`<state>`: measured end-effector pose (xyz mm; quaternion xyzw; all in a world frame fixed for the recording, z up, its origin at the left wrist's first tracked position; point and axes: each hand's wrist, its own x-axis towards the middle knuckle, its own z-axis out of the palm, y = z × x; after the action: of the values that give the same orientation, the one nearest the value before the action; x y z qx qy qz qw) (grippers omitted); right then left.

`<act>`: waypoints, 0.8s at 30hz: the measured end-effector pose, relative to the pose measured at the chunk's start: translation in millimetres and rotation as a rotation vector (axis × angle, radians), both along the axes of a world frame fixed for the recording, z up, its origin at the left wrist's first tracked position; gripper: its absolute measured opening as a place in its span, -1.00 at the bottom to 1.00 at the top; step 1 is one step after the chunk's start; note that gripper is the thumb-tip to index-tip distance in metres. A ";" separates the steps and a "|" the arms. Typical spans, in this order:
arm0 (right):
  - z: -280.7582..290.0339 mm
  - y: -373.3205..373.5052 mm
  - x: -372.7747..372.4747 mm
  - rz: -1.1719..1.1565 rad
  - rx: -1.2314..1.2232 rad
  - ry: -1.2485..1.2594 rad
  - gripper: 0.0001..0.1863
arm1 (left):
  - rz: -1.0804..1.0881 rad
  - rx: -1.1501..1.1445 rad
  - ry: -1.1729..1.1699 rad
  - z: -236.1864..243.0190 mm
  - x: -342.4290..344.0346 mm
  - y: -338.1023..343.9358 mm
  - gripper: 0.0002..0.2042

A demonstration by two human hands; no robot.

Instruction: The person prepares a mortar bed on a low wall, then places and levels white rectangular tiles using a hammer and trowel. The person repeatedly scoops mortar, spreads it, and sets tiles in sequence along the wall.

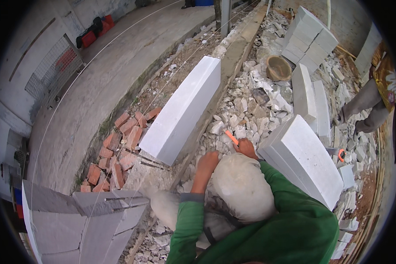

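My right hand (246,148) is closed at one end of a flat orange piece, perhaps a tool handle (231,137), just above the rubble. My left hand (210,160) is curled into a fist beside it; what it holds, if anything, is hidden. Between my forearms rises my dusty, pale-clothed knee (242,182). Ahead and to the left, a long white lightweight concrete block (182,110) rests on the mortar-covered footing (237,52). Close to my right arm lean more thick white blocks (310,160).
Red bricks (127,127) are heaped left of the footing. A block wall (57,226) with protruding rods stands lower left. Slabs (304,94), a bucket (279,68) and an orange-handled tool (340,154) lie right. A person's leg (365,103) shows far right. Strings cross the left side.
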<state>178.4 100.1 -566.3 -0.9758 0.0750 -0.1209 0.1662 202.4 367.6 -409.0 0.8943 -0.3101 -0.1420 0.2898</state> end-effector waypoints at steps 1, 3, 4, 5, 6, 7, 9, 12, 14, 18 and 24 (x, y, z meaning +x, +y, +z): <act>1.0 0.1 0.1 -0.003 -0.003 0.025 -0.53 | 0.007 0.008 0.008 0.5 0.1 -0.7 -0.75; 2.2 -0.4 0.7 0.008 0.008 0.021 -0.54 | 0.019 0.042 0.030 1.7 0.3 -2.5 -0.75; 2.4 -0.9 1.2 0.007 -0.006 0.046 -0.54 | 0.024 0.068 0.043 2.2 0.9 -3.6 -0.75; 2.4 -1.5 2.0 0.012 0.003 0.045 -0.54 | 0.030 0.095 0.049 2.6 1.1 -4.5 -0.74; 2.1 -1.8 2.3 0.021 0.009 0.033 -0.54 | 0.037 0.098 0.054 2.6 1.1 -5.3 -0.74; 1.8 -2.3 2.9 0.018 0.012 0.039 -0.53 | 0.047 0.102 0.048 2.3 1.2 -6.2 -0.74; 1.0 -2.6 4.1 0.008 0.022 0.109 -0.51 | 0.054 0.134 0.046 0.8 1.4 -7.4 -0.74; -1.7 -1.8 7.0 -0.026 0.034 0.139 -0.51 | 0.035 0.172 0.054 -3.2 3.1 -9.9 -0.75; -5.1 -1.8 8.8 -0.018 0.030 0.127 -0.49 | 0.041 0.160 0.055 -4.6 3.9 -10.9 -0.76; -19.5 -9.1 10.5 -0.005 0.006 0.143 -0.48 | 0.040 0.196 0.064 -1.3 2.1 -12.6 -0.75; -52.3 -26.5 26.0 0.009 -0.051 0.272 -0.49 | 0.066 0.209 0.065 -13.0 1.1 -21.6 -0.78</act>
<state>204.4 73.6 -618.6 -0.9874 0.0891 0.0113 0.1300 203.5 346.0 -422.0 0.9242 -0.2544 -0.1931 0.2092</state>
